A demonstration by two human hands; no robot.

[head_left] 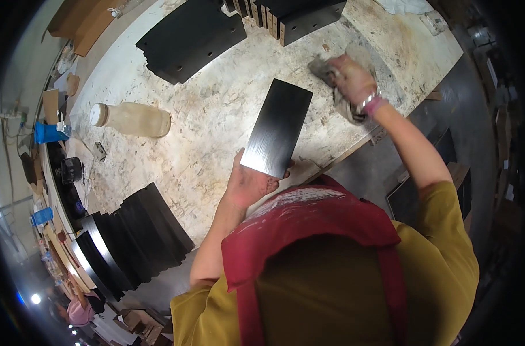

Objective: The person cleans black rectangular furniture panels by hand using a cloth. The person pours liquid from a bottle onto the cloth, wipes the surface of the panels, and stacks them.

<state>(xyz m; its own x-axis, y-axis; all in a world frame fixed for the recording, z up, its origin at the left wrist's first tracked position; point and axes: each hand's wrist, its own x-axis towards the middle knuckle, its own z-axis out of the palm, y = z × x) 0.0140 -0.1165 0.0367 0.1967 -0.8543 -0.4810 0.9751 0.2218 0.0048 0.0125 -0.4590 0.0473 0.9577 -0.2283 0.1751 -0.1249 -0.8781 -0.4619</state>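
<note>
A flat black rectangular panel (279, 124) with a glossy sheen is held out over the worktable by my left hand (249, 183). The palm is under the panel's near end, fingers curled round its edge. To the right, my right hand (353, 79) grips a crumpled greyish rag (363, 57), whose folds hang below the wrist. The rag is close to the table top and apart from the panel. Motion slightly blurs the hand and cloth.
The stained white worktable (204, 147) carries a capped bottle (138, 119) lying at the left. Stacked black panels (138, 236) stand at the near left. More black boards (193, 37) lie at the back, beside upright ones (311, 23). The table's edge (346, 155) runs along my right.
</note>
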